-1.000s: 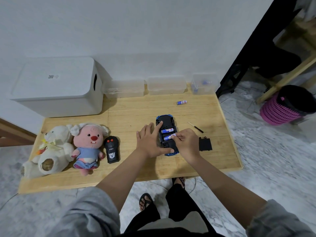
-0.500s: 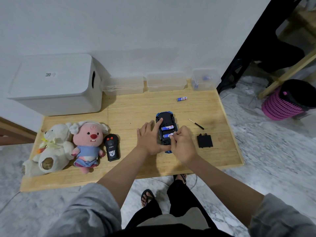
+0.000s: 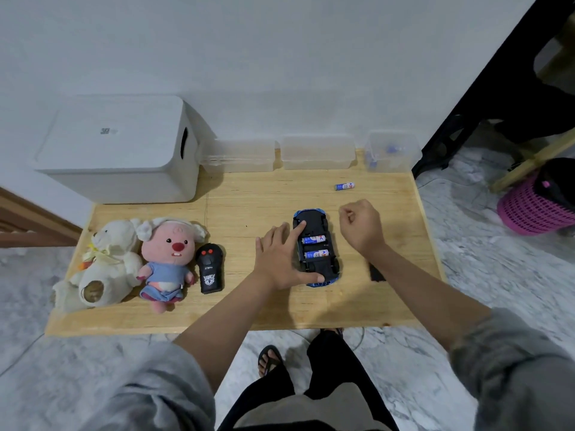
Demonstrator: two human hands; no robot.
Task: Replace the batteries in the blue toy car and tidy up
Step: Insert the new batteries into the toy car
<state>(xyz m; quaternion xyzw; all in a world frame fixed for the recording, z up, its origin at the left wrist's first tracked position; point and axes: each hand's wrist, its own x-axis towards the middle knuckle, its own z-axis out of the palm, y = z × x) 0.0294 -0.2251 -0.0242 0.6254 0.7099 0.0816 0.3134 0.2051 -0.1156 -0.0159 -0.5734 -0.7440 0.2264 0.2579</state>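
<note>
The blue toy car point(image 3: 317, 244) lies upside down on the wooden table point(image 3: 249, 312), its battery bay uncovered. Two blue-and-white batteries point(image 3: 314, 246) sit in the bay. My left hand point(image 3: 280, 256) grips the car, index finger on its far end and thumb at its near end. My right hand point(image 3: 361, 225) hovers just right of the car with curled fingers and nothing visible in them. A loose battery point(image 3: 344, 186) lies farther back. The black battery cover point(image 3: 376, 273) peeks out from under my right forearm. The screwdriver is out of sight.
A black remote control point(image 3: 210, 267), a pink plush toy point(image 3: 168, 259) and a white plush bear point(image 3: 102, 265) lie at the left. A white storage box point(image 3: 121, 150) and three clear plastic boxes point(image 3: 317, 152) line the wall. A pink basket point(image 3: 535, 203) stands on the floor at the right.
My right hand has left the battery bay and moved up and to the right of the car. The second battery now lies seated in the bay. My left hand stays on the car.
</note>
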